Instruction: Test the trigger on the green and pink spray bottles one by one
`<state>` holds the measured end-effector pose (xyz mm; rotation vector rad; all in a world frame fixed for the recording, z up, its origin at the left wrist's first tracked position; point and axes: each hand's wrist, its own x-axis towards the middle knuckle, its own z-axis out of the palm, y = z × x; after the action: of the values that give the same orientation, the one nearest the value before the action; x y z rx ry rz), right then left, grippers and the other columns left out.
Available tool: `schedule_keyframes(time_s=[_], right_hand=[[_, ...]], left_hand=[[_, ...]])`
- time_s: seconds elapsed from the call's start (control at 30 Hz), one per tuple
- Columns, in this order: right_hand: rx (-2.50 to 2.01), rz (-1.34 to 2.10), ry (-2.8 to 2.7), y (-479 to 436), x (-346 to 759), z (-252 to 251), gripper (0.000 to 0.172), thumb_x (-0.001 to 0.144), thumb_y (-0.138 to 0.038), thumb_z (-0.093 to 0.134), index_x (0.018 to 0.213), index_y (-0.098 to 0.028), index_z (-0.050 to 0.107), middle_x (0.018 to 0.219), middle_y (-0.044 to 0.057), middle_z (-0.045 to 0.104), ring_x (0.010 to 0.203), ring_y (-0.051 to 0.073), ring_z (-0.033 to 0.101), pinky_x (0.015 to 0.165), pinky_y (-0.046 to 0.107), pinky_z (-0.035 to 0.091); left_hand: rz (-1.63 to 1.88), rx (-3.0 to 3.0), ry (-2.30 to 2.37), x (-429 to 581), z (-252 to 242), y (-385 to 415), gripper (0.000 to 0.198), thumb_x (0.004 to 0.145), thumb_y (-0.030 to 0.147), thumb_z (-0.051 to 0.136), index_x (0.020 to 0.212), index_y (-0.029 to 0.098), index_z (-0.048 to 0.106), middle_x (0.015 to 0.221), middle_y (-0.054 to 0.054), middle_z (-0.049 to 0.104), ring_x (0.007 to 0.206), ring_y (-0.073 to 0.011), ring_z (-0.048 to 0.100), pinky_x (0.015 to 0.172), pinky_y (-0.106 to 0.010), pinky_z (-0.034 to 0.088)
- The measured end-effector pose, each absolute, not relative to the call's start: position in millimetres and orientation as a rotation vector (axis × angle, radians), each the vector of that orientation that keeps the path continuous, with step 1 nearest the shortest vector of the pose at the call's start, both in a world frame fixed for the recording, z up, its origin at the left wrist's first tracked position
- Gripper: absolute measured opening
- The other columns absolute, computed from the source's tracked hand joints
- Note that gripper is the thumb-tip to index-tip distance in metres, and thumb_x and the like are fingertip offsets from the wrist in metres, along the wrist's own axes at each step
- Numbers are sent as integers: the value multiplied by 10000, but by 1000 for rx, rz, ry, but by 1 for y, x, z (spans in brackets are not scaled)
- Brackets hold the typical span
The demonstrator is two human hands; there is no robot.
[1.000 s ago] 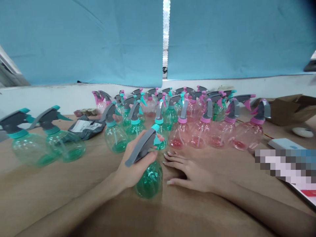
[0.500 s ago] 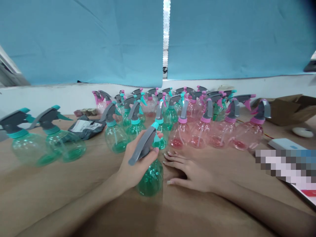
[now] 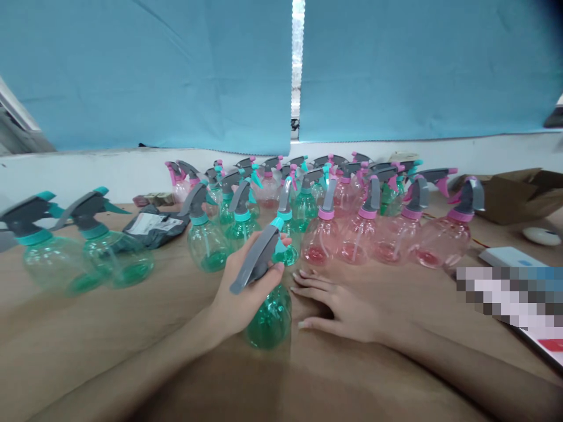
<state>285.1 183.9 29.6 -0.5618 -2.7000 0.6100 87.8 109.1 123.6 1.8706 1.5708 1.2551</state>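
At the near middle of the bench point(image 3: 352, 392), a green spray bottle point(image 3: 270, 319) is being held, and it is the left hand point(image 3: 244, 278) that is wrapped round it just below the grey spray head point(image 3: 258, 258). The neck is covered by the thumb and fingers, the turquoise nozzle point(image 3: 277, 223) is pointed away, and green liquid is seen in the round body; whether the base is set down cannot be told.

Just beside it, the right hand point(image 3: 345, 308) is laid palm down on the wood, fingers loosely spread, nothing grasped.

Straight beyond, three green bottles point(image 3: 209, 246) are lined up, and beside them, to the right, a row of four pink bottles point(image 3: 319, 243), a little pink liquid pooled in each. Behind these, a mixed crowd of pink and green bottles point(image 3: 305, 208) is packed close to the white wall point(image 3: 109, 173).

Over on the left, two more green bottles point(image 3: 116, 258) are stood side by side, with a dark plastic packet point(image 3: 156, 228) left near them. Far right, brown cardboard point(image 3: 505, 199), a white mouse point(image 3: 542, 235) and a white box point(image 3: 512, 256) are seen. Above it all, the wall is hung with blue curtains point(image 3: 145, 70), parted by a narrow gap.
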Motion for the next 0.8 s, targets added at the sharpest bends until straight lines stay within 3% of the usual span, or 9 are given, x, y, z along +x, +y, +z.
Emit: schedule_keyframes(time_s=[0.8], right_hand=[[-595,574,-2749,183,284,31,664,836,-593,455,1377,-218,368,1429,70,365,1338,228,282,1092,431,252]], left_hand=[[1276,1780,1494,87,125,109,242,786,261,547,1028,267,552,785,29,592,696,-157,559,654,-283,432]])
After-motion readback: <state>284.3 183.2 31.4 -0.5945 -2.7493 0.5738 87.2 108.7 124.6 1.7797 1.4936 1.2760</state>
